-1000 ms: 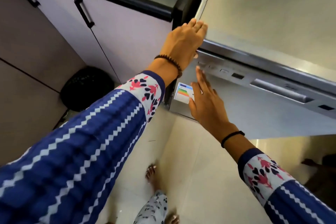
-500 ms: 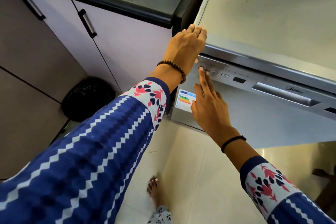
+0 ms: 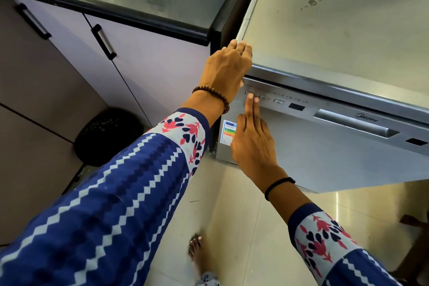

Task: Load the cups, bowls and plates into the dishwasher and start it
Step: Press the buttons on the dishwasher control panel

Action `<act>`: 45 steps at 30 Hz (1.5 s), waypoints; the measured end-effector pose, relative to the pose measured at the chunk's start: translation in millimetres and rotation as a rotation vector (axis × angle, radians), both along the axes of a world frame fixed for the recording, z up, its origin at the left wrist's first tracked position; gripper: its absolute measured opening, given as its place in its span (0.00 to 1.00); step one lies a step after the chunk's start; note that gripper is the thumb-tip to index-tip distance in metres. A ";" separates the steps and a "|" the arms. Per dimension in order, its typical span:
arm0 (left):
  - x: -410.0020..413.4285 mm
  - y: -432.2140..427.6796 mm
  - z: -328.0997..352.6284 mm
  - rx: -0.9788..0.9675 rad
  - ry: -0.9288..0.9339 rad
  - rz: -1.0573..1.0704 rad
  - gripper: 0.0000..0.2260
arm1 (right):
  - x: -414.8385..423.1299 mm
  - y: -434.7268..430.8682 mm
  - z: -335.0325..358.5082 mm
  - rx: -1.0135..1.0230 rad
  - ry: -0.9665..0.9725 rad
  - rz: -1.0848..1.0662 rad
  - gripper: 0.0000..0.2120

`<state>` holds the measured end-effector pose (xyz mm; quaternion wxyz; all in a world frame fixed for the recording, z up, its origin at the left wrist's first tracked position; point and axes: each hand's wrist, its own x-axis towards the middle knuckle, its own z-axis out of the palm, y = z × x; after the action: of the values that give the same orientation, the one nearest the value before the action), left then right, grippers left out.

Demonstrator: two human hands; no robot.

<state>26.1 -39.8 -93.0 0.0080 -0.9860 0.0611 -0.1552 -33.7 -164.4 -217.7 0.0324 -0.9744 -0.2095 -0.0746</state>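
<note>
Head: straight right fingers [image 3: 249, 105] on button [image 3: 248, 93]

Two hands [image 3: 226, 69] [image 3: 251, 144], one dishwasher [image 3: 336, 158] — two cabinet handles [image 3: 103, 42] [image 3: 32, 21], one black bin [image 3: 109, 137].

The silver dishwasher [image 3: 325, 151] carries the brand name "Midea" in small dark letters [image 3: 366, 117], just above its recessed door handle [image 3: 355, 123]. One control panel button [image 3: 264, 98] seems marked "P". The other panel symbols are too small to read. An energy rating sticker [image 3: 228, 131] with coloured bars sits on the door's left edge, its print illegible.
</note>
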 end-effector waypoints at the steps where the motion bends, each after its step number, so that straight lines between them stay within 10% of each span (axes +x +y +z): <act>1: 0.8 0.5 -0.8 -0.022 0.008 -0.018 0.24 | 0.6 3.4 -2.7 -0.015 -0.013 -0.013 0.25; 28: 1.8 -6.1 6.9 0.003 0.009 -0.006 0.19 | -10.6 -3.0 48.7 0.050 0.235 0.079 0.28; 45: 4.0 -7.4 9.0 0.163 0.056 0.019 0.19 | -8.8 -17.0 58.6 0.082 0.075 0.114 0.22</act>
<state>30.1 -47.2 -84.0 0.0881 -0.9865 0.0646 -0.1219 -42.5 -181.4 -159.1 0.0845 -0.9608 -0.2602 -0.0449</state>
